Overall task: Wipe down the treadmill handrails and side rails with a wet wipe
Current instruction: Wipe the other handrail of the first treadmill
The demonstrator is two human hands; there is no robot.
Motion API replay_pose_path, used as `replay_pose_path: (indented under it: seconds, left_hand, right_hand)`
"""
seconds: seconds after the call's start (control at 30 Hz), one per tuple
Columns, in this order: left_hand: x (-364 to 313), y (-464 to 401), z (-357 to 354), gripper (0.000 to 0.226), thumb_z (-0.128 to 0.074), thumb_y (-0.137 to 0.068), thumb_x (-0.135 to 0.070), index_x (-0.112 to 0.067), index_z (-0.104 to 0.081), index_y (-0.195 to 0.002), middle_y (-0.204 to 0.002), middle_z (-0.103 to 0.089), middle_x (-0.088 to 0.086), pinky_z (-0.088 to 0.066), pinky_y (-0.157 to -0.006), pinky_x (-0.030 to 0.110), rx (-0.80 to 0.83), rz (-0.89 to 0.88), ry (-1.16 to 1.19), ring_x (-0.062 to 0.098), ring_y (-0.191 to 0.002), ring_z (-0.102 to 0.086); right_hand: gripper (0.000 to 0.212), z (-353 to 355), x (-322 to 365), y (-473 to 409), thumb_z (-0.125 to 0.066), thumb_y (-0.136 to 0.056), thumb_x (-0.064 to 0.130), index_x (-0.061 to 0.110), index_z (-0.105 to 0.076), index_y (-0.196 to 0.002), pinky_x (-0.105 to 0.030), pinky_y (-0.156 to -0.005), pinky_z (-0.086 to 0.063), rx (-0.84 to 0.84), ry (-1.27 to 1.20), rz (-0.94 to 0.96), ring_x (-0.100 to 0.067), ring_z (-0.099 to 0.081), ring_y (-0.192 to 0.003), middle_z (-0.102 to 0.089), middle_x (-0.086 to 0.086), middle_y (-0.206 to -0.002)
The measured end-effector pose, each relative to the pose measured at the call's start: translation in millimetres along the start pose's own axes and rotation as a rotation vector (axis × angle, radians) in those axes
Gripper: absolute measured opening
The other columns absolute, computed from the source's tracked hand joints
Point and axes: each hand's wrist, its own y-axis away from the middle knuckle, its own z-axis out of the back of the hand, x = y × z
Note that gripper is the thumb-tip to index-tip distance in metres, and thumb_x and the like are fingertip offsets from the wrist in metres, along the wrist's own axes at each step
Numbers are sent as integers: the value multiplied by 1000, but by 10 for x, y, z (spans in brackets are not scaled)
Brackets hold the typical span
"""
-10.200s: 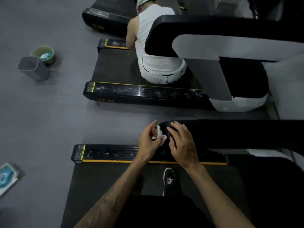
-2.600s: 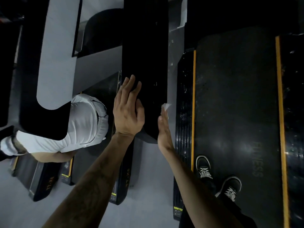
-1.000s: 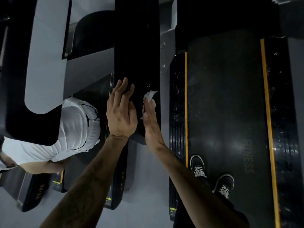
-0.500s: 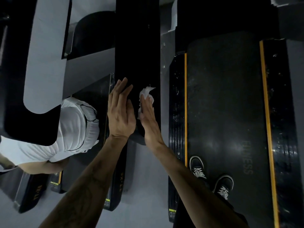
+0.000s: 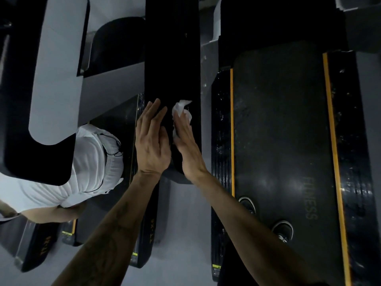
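A wide black handrail (image 5: 172,58) runs up the middle of the view. My right hand (image 5: 185,141) lies flat on it with straight fingers and presses a crumpled white wet wipe (image 5: 181,109) against its top. My left hand (image 5: 151,141) rests flat on the rail's left edge, fingers straight, just beside the right hand. The treadmill's left side rail (image 5: 221,141) with a yellow stripe lies below to the right, next to the dark belt (image 5: 278,131). The right side rail (image 5: 350,141) runs along the far right.
A person in white clothes (image 5: 82,168) crouches on the neighbouring treadmill at the left, under its grey and black handrail (image 5: 51,79). My shoes (image 5: 266,215) stand on the belt at the lower right. Grey floor (image 5: 179,234) shows between the two machines.
My right hand has slid the wipe a little back along the handrail toward me since a second ago. The left hand stays flat on the rail's left edge.
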Motion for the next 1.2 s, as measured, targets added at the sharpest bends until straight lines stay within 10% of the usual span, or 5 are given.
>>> replay_pose_path:
  seconds: [0.2,0.43,0.63,1.0,1.2]
  left_hand:
    - [0,-17,12,45,-38,-100,-13,3,-58,-138,-151,-50,17,-36,-115,56,13,12,-6,33,-147,-40]
    - [12,-29,6,47,-38,-99,-10,4,-54,-142,-154,-48,19,-35,-117,55,24,27,15,33,-148,-38]
    - [22,-54,26,48,-38,-99,-11,3,-55,-141,-153,-49,18,-34,-117,54,39,15,9,32,-147,-39]
    - [-82,-301,75,39,-47,-93,-2,0,-65,-127,-129,-58,18,-26,-103,8,11,68,-145,35,-112,-53]
    - [-112,-412,-5,42,-44,-98,-3,5,-57,-137,-145,-51,20,-27,-120,23,55,94,-125,36,-133,-47]
  right_hand:
    - [66,24,-76,-16,-17,-106,55,26,-3,-163,-50,-128,6,-52,14,-50,-4,15,-155,6,9,-171]
    - [60,-57,-13,89,-27,-107,16,23,-6,-162,-51,-128,5,-2,-13,4,-13,12,-157,1,6,-172]
    - [64,88,-12,-280,-17,-105,46,26,-3,-164,-50,-128,4,-64,126,-42,-7,16,-155,7,8,-172]
    - [62,48,71,-85,-21,-102,36,36,-3,-162,-45,-129,3,-22,-24,-121,2,14,-153,9,13,-170]
    - [75,99,61,-160,-18,-93,56,37,1,-163,-35,-128,3,-63,7,-186,6,18,-150,13,13,-170]
